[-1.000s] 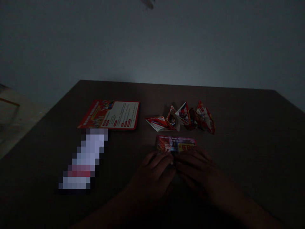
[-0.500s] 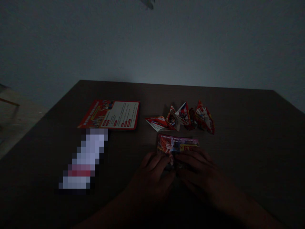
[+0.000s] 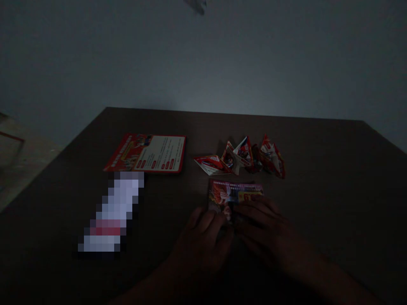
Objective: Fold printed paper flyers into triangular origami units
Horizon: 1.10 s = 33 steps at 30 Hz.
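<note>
- Printed sheet point(image 3: 219, 192), purple-edged with a yellow price patch, lies on the desk point(image 3: 318, 169) just on the near side of the folded paper pieces point(image 3: 244, 151). Its near part is hidden under fingers and deep shadow, so its full outline and any fold there are unclear.
- Left hand point(image 3: 205, 235) lies over the sheet's near left part, on the near side of the folded paper pieces. Its fingers are bent, the tips lost in the dark; whether they pinch the paper can't be made out.
- Right hand point(image 3: 265, 226) covers the sheet's near right part and the lower edge of the price patch, nearer the person than the folded paper pieces. Its fingers lie close together; the thumb is too dark to read, so its grip is uncertain too.
- Both forearms run off the bottom of the view.
- Folded paper pieces, red and white, overlap in a row, so their exact number is hard to count.
- Red-and-white leaflet point(image 3: 159, 154) lies left of the folded paper pieces, its small print illegible.
- Pixelated strip point(image 3: 111, 212), left of the folded paper pieces and nearer the person, is masked beyond recognition.
- Wall point(image 3: 222, 55) rises beyond the folded paper pieces; a blurred shape point(image 3: 199, 6) above them is cut by the top edge.
</note>
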Each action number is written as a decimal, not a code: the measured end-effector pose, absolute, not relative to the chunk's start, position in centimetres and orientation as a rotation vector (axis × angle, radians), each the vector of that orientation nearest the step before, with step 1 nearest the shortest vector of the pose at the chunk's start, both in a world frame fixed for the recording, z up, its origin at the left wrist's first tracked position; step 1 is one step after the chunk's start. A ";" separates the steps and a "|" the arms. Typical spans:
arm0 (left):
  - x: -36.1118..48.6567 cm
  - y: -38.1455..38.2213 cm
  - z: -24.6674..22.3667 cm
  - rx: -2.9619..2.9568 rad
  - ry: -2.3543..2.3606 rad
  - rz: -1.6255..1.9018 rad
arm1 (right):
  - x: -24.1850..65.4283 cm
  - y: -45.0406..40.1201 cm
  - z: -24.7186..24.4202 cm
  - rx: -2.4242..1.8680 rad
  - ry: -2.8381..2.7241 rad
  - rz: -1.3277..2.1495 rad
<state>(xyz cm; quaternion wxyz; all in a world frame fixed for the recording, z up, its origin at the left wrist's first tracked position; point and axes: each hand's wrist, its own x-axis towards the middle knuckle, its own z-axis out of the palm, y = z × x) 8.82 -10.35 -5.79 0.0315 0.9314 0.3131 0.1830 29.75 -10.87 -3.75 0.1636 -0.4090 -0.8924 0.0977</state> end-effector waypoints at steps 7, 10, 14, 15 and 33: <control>8.6 -10.3 -5.7 2.829 0.952 0.501 | 30.0 -10.6 -3.9 -1.249 -2.456 0.311; 8.5 -10.3 -5.5 2.796 0.941 0.490 | 30.3 -10.6 -4.1 -1.251 -2.440 0.312; 8.6 -10.2 -5.5 2.778 0.947 0.501 | 30.3 -10.6 -4.2 -1.260 -2.458 0.324; 8.6 -10.2 -5.5 2.773 0.953 0.496 | 30.3 -10.6 -4.2 -1.265 -2.464 0.327; 8.6 -10.2 -5.6 2.778 0.964 0.518 | 30.1 -10.5 -4.2 -1.245 -2.466 0.374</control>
